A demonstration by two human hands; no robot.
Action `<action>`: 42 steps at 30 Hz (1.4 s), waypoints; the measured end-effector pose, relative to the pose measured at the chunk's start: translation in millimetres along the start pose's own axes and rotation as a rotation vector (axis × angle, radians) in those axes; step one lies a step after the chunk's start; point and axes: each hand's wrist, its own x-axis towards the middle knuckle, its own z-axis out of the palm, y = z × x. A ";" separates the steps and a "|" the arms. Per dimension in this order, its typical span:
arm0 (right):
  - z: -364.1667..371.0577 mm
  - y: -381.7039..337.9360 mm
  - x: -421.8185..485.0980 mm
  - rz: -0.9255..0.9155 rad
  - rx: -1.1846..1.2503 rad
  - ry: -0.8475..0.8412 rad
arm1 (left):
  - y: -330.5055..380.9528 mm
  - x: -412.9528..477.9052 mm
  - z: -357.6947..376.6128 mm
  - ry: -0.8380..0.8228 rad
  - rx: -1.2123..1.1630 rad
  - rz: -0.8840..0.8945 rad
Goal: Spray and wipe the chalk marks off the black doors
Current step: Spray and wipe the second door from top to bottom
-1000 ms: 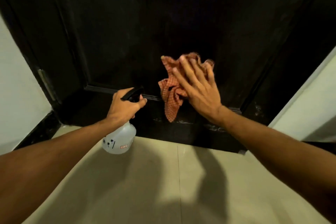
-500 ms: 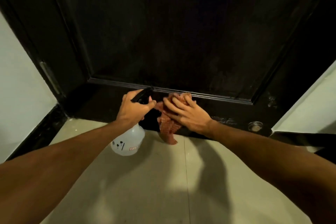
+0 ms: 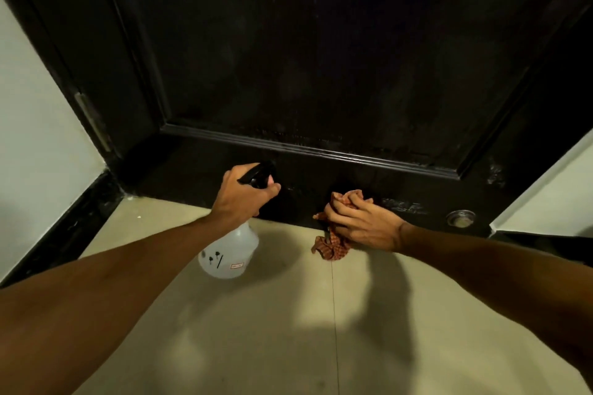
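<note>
A black panelled door (image 3: 321, 58) fills the upper view. My left hand (image 3: 244, 196) grips the black trigger head of a translucent white spray bottle (image 3: 229, 253), which hangs just above the floor at the door's foot. My right hand (image 3: 362, 224) holds a bunched orange checked cloth (image 3: 333, 247) against the door's bottom rail; part of the cloth trails onto the floor. Faint white chalk marks (image 3: 404, 205) show on the rail just right of that hand, and more chalk smudges (image 3: 495, 171) lie near the right stile.
Beige floor tiles (image 3: 288, 330) spread below the door. A round metal door stop (image 3: 460, 218) sits at the bottom right of the door. A hinge (image 3: 93, 122) is on the left frame, with white walls (image 3: 35, 125) on both sides and a dark skirting (image 3: 64, 231).
My right hand has gone down from the door panel to the bottom rail and then rightward, its fingers now bunching the cloth. My left hand with the bottle stays at the door's foot.
</note>
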 end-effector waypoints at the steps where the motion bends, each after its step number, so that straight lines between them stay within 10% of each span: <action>1: -2.3 2.0 10.5 -0.072 -0.047 0.040 | -2.8 1.0 0.8 0.008 -0.006 -0.011; 8: -70.9 52.5 88.5 0.213 -0.091 0.452 | -10.0 -2.5 -4.4 0.062 -0.002 0.078; 15: -29.2 -5.2 76.1 -0.059 -0.088 0.121 | -26.8 -1.9 -27.2 0.124 0.080 0.031; 24: -53.8 19.2 104.7 0.290 -0.106 0.365 | -36.6 4.6 -29.5 0.167 0.054 0.014; 28: -29.4 -17.2 98.0 0.037 -0.117 0.175 | -39.2 4.9 -29.3 0.156 0.047 -0.040; 35: -72.7 39.1 99.4 0.596 0.035 0.487 | -17.3 6.7 -32.4 0.218 -0.030 0.050; 42: -4.9 -13.3 20.0 0.251 0.087 0.216 | 2.6 -7.9 -12.6 0.113 -0.030 0.083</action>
